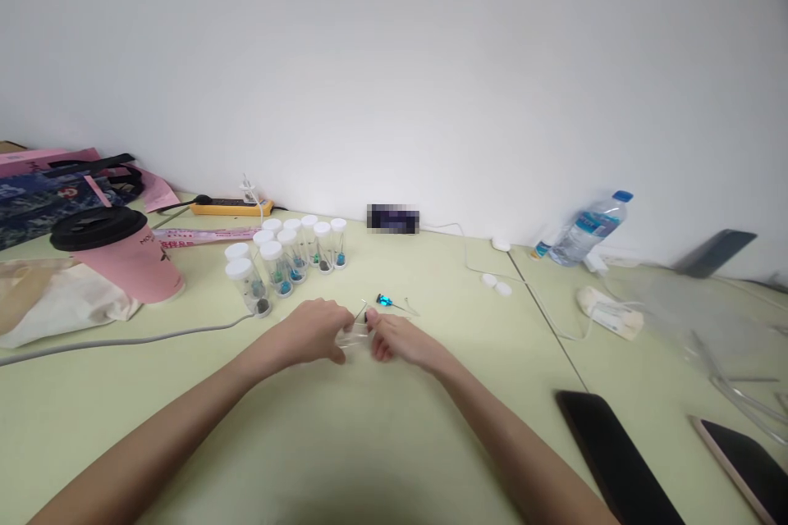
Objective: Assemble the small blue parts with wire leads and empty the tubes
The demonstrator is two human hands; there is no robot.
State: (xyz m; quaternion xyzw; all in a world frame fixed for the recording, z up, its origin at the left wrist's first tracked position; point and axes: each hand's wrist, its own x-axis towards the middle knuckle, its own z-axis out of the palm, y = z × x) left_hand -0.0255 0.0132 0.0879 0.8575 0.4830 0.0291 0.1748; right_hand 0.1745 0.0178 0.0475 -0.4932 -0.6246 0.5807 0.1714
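Note:
My left hand is closed round a clear tube that lies on its side, its end toward my right hand. Fingers of my right hand pinch a small dark piece at the tube's end; a thin metal wire shows beside it. Whether the piece is inside the tube I cannot tell. Just beyond my hands lies a shiny blue piece with a thin wire. To the left stand several clear tubes with white caps, holding small blue, green and dark pieces. Two loose white caps lie to the right.
A pink cup with a black lid, a grey cable and a yellow power strip are on the left. A water bottle, a white box-like thing and a dark phone are on the right. A wall closes the back.

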